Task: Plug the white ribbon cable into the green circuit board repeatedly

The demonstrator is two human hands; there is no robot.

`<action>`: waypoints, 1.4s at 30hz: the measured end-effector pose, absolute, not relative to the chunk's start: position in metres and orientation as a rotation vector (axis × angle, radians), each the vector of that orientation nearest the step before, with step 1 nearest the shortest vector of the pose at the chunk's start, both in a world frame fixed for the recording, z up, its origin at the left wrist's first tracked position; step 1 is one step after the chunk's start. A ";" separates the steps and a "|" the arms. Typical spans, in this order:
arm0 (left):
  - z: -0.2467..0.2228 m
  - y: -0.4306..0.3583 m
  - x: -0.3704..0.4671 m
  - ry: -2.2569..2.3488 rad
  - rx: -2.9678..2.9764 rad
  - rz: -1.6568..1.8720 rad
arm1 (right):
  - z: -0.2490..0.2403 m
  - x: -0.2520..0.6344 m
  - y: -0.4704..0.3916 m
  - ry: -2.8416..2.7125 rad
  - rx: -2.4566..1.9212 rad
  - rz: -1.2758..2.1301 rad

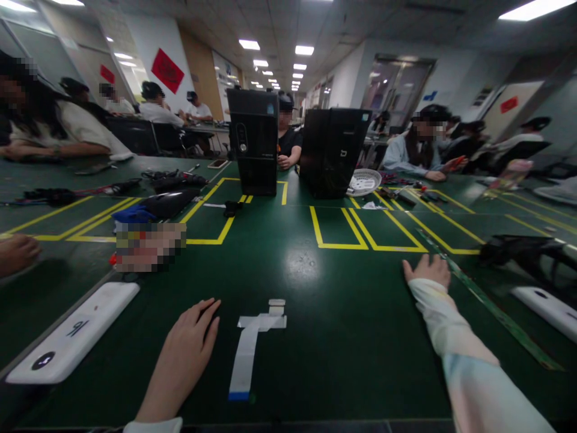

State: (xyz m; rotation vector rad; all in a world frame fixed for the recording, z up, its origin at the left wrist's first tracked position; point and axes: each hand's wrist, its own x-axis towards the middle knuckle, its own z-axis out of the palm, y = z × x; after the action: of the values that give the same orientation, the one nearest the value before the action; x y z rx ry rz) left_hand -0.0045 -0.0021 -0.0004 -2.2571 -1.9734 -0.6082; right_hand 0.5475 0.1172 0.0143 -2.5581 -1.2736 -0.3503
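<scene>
On the green tabletop (333, 337) my left hand (192, 337) lies flat with its fingers spread a little and nothing in them. Just right of it is a flat white ribbon cable (244, 361) with a blue end, crossed at its top by a whitish strip. A small white connector piece (276, 305) sits at the top of that strip. Farther right, my right hand (428, 272) rests palm down, fingers apart and empty, below the yellow tape lines. A long green strip (491, 307) runs diagonally beside it.
Two black computer towers (255, 144) (336, 153) stand at the back centre. A white device (74, 334) lies at the left, another (547, 310) at the right edge. Black cables (175, 180) and a white basket (364, 181) are farther back. Other people sit around.
</scene>
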 end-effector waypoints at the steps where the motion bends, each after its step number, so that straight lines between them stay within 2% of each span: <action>1: -0.001 -0.002 -0.005 -1.973 -2.254 -0.604 | 0.015 0.563 0.110 -1.188 -2.594 -0.365; 5: 0.001 -0.002 -0.004 -1.957 -2.259 -0.603 | 0.020 0.595 0.086 -1.069 -2.682 -0.309; 12: 0.006 -0.004 -0.002 -2.008 -2.255 -0.587 | 0.018 0.618 0.075 -1.261 -2.692 -0.203; 19: 0.005 -0.003 -0.003 -1.999 -2.258 -0.585 | -0.014 0.638 0.053 -1.616 -2.343 -0.477; 28: 0.007 -0.003 -0.001 -1.973 -2.258 -0.576 | -0.017 0.623 -0.003 -1.972 -1.877 -0.235; 34: 0.007 -0.004 -0.001 -1.979 -2.255 -0.548 | -0.024 0.663 -0.010 -1.754 -2.010 -0.423; 42: 0.006 -0.004 -0.002 -2.007 -2.255 -0.565 | -0.029 0.690 -0.006 -1.688 -2.148 -0.265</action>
State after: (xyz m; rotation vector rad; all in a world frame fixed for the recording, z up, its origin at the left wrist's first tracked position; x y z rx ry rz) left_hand -0.0020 -0.0042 0.0063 -2.2549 -2.0071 -0.5648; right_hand 0.6900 -0.0062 -0.0291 -2.1479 -1.6879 -0.2647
